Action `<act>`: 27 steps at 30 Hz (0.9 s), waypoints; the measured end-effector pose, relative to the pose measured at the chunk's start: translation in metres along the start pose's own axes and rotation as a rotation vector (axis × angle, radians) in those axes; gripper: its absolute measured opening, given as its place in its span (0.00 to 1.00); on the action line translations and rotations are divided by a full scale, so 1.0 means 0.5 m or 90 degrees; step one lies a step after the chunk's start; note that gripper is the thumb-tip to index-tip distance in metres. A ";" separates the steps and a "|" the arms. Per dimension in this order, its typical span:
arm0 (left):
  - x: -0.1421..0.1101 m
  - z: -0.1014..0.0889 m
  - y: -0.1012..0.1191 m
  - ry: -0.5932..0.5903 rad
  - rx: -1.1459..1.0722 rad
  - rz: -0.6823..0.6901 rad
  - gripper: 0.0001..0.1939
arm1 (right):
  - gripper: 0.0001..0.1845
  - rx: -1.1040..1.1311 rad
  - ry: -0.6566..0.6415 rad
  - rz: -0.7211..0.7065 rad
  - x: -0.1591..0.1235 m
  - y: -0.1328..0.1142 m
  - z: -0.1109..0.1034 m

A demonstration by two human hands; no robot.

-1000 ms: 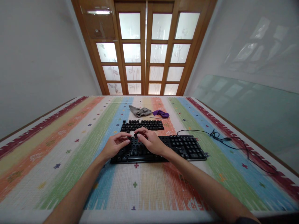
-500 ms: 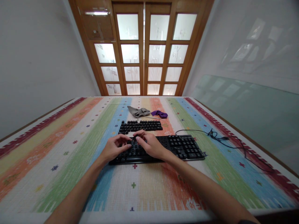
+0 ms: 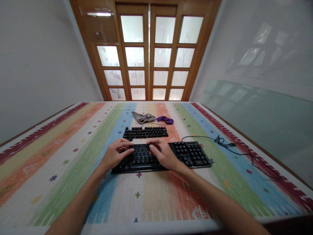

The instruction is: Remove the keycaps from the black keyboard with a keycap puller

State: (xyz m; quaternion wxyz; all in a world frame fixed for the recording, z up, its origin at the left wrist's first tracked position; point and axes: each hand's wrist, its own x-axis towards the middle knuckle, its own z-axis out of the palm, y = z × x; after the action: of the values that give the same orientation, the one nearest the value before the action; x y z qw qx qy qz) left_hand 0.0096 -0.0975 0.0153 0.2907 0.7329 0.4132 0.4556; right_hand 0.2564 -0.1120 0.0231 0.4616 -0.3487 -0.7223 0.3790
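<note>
A black keyboard (image 3: 144,167) lies in front of me. Bare switch positions show across its middle-left part, while keycaps cover the right side. My left hand (image 3: 116,152) rests over the keyboard's left end, fingers bent and thumb apart from them, with nothing visible between. Over the middle of the board, my right hand (image 3: 162,152) pinches a small black keycap (image 3: 148,147) between thumb and fingers, just above the switches. Behind the keyboard, loose black keycaps (image 3: 145,132) stand in rows.
A grey cloth (image 3: 143,117) and a purple cloth (image 3: 165,120) lie behind the loose keycaps, with a thin rod (image 3: 156,123) beside them. The keyboard's black cable (image 3: 232,145) is tangled on the right. A striped tablecloth (image 3: 73,173) covers the table; walls flank both sides.
My right hand has shifted slightly right, away from my left hand, and a dark keycap now shows at its fingertips. The left hand stays over the keyboard's left end. The view has shifted slightly.
</note>
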 end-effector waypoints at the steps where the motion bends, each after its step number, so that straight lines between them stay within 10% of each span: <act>1: 0.002 -0.003 -0.002 0.008 0.021 0.008 0.14 | 0.11 0.012 0.008 0.012 -0.003 0.004 -0.004; 27: 0.124 0.016 -0.057 -0.134 0.481 0.066 0.06 | 0.13 0.003 0.122 0.080 -0.030 0.028 -0.028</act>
State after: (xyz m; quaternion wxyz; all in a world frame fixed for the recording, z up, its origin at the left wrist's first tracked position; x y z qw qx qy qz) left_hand 0.0224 -0.0299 0.0153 0.0176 0.8509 0.4821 0.2080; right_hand 0.2764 -0.1150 0.0086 0.5049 -0.4270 -0.6505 0.3737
